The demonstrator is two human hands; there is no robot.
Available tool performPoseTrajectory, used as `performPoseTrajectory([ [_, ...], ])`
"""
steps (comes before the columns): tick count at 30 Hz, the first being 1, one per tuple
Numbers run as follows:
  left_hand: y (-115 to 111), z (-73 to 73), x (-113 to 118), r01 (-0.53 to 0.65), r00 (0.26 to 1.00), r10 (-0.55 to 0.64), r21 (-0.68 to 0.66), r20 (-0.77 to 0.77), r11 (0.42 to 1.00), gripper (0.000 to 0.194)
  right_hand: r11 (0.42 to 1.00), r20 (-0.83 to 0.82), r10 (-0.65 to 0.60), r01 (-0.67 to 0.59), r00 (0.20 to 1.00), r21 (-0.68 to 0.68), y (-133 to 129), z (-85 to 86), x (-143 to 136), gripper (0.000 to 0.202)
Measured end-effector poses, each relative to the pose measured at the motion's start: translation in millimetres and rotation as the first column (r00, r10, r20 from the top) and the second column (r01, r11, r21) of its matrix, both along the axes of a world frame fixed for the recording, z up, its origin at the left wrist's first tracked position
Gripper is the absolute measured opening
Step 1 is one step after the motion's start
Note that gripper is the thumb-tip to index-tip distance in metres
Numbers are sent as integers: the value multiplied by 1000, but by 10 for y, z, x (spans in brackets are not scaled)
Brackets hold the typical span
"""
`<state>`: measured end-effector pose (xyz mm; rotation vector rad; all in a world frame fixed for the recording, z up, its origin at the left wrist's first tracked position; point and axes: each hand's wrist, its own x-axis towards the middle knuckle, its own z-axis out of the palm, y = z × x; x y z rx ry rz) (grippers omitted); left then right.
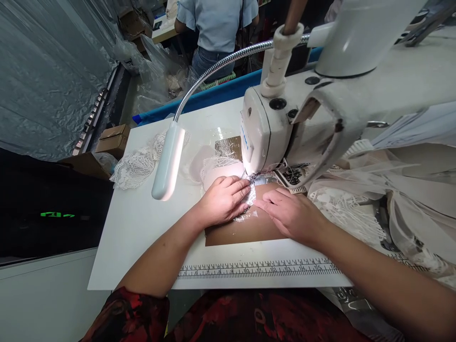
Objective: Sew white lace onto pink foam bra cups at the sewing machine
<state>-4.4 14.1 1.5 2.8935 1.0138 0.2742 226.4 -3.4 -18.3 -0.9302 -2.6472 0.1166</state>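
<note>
My left hand [225,199] lies flat on a small white lace piece [251,194], its fingertips just in front of the needle area of a white sewing machine [258,130]. On the right, my right hand [289,213] has thumb and forefinger drawn together at the lace's near right edge; its other fingers curl under. A brown sheet [231,236] with a shiny clear patch lies beneath both hands. Pale pink cup-shaped pieces with lace edging [223,170] rest behind my left hand. The needle tip is hidden by the machine head and my fingers.
A lamp [168,161] on a bendable metal neck hangs over the table's left. White lace pieces [133,168] lie beyond it. More lace and sheer fabric [344,209] is heaped at right. A ruler strip [256,270] runs along the front edge. Another person [217,28] sits behind.
</note>
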Motion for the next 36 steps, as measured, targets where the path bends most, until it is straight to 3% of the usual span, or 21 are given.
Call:
performPoseTrajectory([
  [5, 13, -3, 1, -7, 1000, 7, -8, -3, 1000, 40, 999, 8, -27, 26, 1000, 36, 6, 37, -11, 31],
  [17, 70, -21, -24, -61, 998, 61, -12, 24, 998, 34, 969, 114, -248, 247, 962, 24, 46, 159, -144, 37],
  [30, 109, -25, -52, -129, 991, 130, 23, -21, 991, 42, 981, 33, -196, 196, 980, 12, 64, 129, -69, 38],
  [33, 58, 45, -34, -193, 978, 195, 22, -70, 981, 50, 984, 24, -175, 174, 984, 26, 66, 109, -45, 36],
  [36, -50, 203, -17, -261, 956, 253, -37, -148, 965, 59, 985, 19, -165, 164, 986, 47, 62, 78, -14, 35],
])
